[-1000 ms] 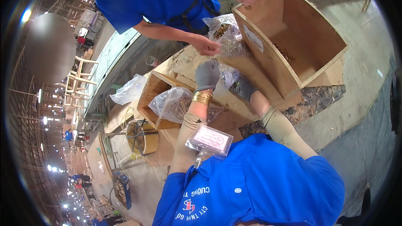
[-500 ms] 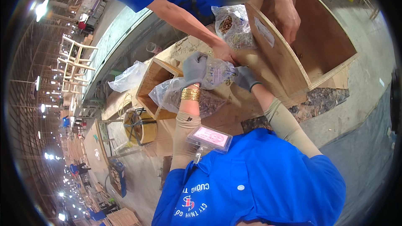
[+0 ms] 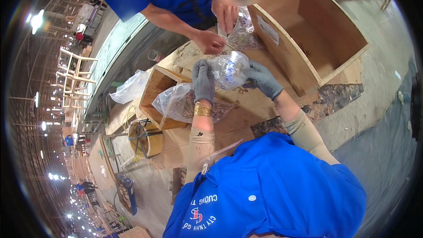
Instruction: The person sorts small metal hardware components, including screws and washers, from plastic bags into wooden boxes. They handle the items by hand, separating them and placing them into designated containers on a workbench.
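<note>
Between my two gloved hands is a clear plastic bag with blue writing on it. My left hand, in a grey glove, grips the bag's left side. On its right side, the grey-gloved fingers of my right hand close on the plastic. Below my left wrist lies a larger clear bag of screws or dowels; I cannot tell which. Just beyond the held bag, a co-worker's hand is closed, and the other hand reaches over another clear bag of small pieces.
A large open plywood box stands at the right, with a few small pieces inside. A smaller wooden box sits at the left beside an empty-looking plastic bag. A yellow bucket stands lower left. The wooden work surface runs beneath.
My hands have raised and spread the marked bag, the right hand now at its right side. The co-worker's one hand has left the large box for the far bag; the other has drawn back leftward.
</note>
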A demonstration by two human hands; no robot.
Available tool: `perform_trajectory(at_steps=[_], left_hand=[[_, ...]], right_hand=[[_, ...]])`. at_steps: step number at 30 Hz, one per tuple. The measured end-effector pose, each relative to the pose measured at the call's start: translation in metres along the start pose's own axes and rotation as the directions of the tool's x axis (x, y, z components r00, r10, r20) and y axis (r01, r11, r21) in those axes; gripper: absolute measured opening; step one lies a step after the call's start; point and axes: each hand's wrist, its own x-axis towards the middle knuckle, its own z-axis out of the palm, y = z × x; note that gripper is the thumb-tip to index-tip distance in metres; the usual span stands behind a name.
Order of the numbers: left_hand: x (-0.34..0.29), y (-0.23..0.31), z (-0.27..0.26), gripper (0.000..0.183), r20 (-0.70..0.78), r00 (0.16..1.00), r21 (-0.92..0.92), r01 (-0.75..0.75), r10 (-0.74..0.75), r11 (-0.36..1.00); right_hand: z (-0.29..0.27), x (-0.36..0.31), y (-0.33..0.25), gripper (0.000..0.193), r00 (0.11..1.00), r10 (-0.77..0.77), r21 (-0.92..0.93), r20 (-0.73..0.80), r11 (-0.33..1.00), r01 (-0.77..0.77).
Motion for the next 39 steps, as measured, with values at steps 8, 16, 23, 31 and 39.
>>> perform_trajectory(at_steps=[8, 16, 23, 31, 39], left_hand=[[0.014, 0.013, 0.019, 0.016, -0.117, 0.986, 0.327, -0.076, 0.12, 0.942], [0.034, 0.025, 0.021, 0.019, 0.012, 0.975, 0.818, -0.136, 0.22, 0.56], [0.031, 0.044, 0.041, 0.037, 0.062, 0.99, 0.427, 0.088, -0.126, 0.9], [-0.012, 0.03, 0.024, 0.022, 0.291, 0.91, 0.559, 0.09, -0.297, 0.824], [-0.039, 0.012, -0.005, 0.024, 0.221, 0.947, 0.843, -0.306, 0.234, 0.442]], right_hand=[[-0.027, 0.018, 0.026, 0.024, 0.998, 0.062, 0.244, 0.012, 0.968, -0.063], [-0.017, 0.009, 0.031, 0.024, 0.943, -0.234, -0.007, -0.238, 0.971, 0.239], [-0.009, 0.027, 0.024, 0.029, 0.983, -0.179, 0.184, 0.042, 0.968, 0.169], [-0.008, 0.033, 0.034, 0.031, 0.995, -0.078, 0.441, 0.062, 0.896, 0.043], [0.003, 0.027, 0.048, 0.013, 1.0, -0.013, 0.257, -0.028, 0.966, 0.02]])
